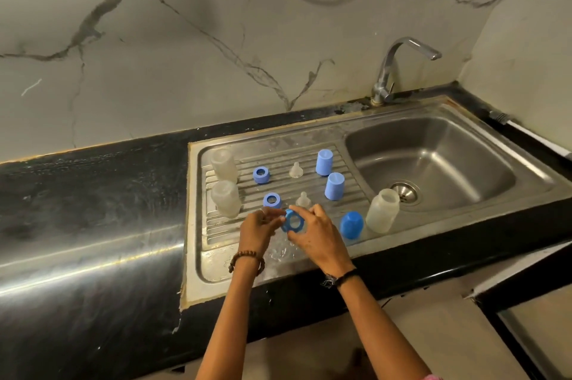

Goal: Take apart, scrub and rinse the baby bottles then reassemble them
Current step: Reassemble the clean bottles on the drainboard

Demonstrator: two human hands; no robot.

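Holding a blue ring (292, 221) above the front of the draining board (312, 268), both hands are engaged: the right hand (312, 232) has its grip curled round the ring's edge, the left hand (258, 229) pinches its other side. Whether a teat sits inside cannot be told. Bottles (225, 197), two further rings (272, 200), teats (303, 199) and caps (334, 185) are stood on the ribbed board. Wet plastic is judged likely to slip; a dropped ring could topple the near teat.
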